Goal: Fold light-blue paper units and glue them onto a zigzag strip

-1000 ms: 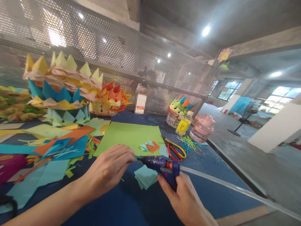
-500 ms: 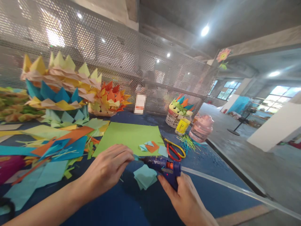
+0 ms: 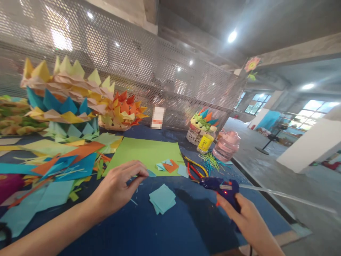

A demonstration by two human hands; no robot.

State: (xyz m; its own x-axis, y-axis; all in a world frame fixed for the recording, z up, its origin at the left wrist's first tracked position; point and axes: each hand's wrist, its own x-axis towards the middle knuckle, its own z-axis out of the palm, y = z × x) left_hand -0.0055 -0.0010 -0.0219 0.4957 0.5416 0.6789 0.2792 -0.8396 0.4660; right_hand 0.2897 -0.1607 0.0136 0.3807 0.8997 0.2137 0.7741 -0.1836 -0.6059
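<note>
Right hand (image 3: pixel 249 215) wraps around the handle of a dark-blue glue gun (image 3: pixel 225 185), its nozzle near the scissors (image 3: pixel 198 168); the left hand (image 3: pixel 121 185) pinches a small blue paper piece (image 3: pixel 151 173) at its fingertips. Between the hands, light-blue squares (image 3: pixel 162 199) lie stacked on the table (image 3: pixel 160 236). Beyond lies a green sheet (image 3: pixel 146 151); farther back stand a pink bottle (image 3: pixel 226 145) and folded-paper crowns (image 3: pixel 66 105).

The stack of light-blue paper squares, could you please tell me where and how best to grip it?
Probably pinch the stack at its near corner, coming from the near side: it lies flat, that corner points this way, and the slightly fanned edges offer something to lift.
</note>
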